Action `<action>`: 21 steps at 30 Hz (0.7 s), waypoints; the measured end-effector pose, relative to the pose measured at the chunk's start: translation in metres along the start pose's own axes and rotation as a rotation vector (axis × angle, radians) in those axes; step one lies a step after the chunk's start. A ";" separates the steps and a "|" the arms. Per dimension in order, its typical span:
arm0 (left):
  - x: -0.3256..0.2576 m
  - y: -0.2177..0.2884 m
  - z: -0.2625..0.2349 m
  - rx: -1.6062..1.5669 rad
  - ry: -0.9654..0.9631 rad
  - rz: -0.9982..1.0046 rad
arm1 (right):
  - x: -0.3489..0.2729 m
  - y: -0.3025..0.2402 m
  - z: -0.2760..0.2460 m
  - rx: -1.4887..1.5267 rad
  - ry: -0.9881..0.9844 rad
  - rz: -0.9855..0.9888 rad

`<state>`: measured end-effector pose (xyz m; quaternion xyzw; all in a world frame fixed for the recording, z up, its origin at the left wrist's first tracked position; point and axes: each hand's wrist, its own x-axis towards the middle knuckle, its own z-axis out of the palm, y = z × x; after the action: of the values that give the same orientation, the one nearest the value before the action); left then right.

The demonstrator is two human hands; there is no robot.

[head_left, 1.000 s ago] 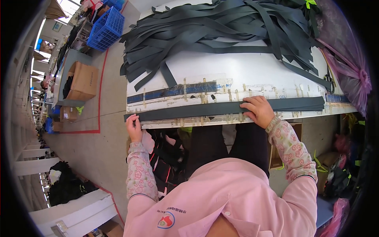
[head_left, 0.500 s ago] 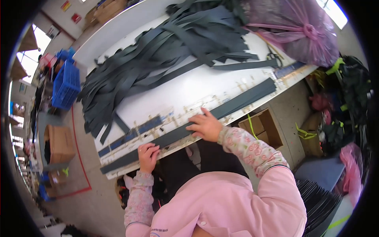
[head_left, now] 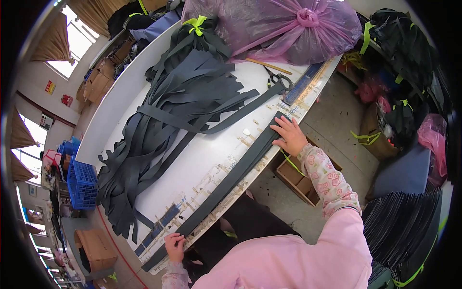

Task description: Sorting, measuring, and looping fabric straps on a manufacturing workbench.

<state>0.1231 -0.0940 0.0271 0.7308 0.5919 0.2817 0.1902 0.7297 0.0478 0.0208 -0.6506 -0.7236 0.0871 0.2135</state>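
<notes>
A stack of long dark grey-green fabric strips (head_left: pixel 226 185) lies straight along the near edge of the white table (head_left: pixel 166 176). My right hand (head_left: pixel 290 137) rests flat on the stack's far right end, fingers spread. Toward the near left end, my left hand (head_left: pixel 174 246) has its fingers bent and drawn together at the strips' edge. Behind the stack a big loose heap of similar strips (head_left: pixel 178 96) spreads over the table; one long strip reaches from it to the right. A bright yellow-green tie (head_left: pixel 196 25) binds the heap's far end.
Black-handled scissors (head_left: pixel 281 82) and a thin wooden stick (head_left: pixel 268 66) lie near a large pink plastic bag (head_left: pixel 288 29). Below the table's right side stands a cardboard box (head_left: pixel 293 178). A blue crate (head_left: pixel 82 183) is at left, and stacked black strips (head_left: pixel 402 236) are at lower right.
The view has turned, so the table slants more steeply. My right hand has slid along the strips to their far right end and flattened; my left hand stays near the other end.
</notes>
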 end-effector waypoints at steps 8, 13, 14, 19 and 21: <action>0.001 0.004 -0.002 0.065 -0.045 -0.002 | 0.046 0.035 -0.030 -0.077 -0.258 -0.252; 0.002 0.006 -0.006 0.085 -0.068 0.001 | 0.080 0.041 -0.039 -0.166 -0.502 -0.351; 0.002 0.007 -0.006 0.079 -0.064 -0.005 | 0.085 0.036 -0.040 -0.190 -0.586 -0.339; 0.009 0.009 -0.003 0.101 -0.052 -0.006 | 0.084 0.009 -0.039 -0.094 -0.432 -0.273; 0.011 0.009 0.000 0.097 -0.048 0.002 | 0.086 -0.018 -0.024 0.066 -0.293 -0.203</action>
<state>0.1317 -0.0852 0.0352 0.7465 0.5992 0.2353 0.1685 0.7185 0.1255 0.0662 -0.5472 -0.8057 0.1824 0.1347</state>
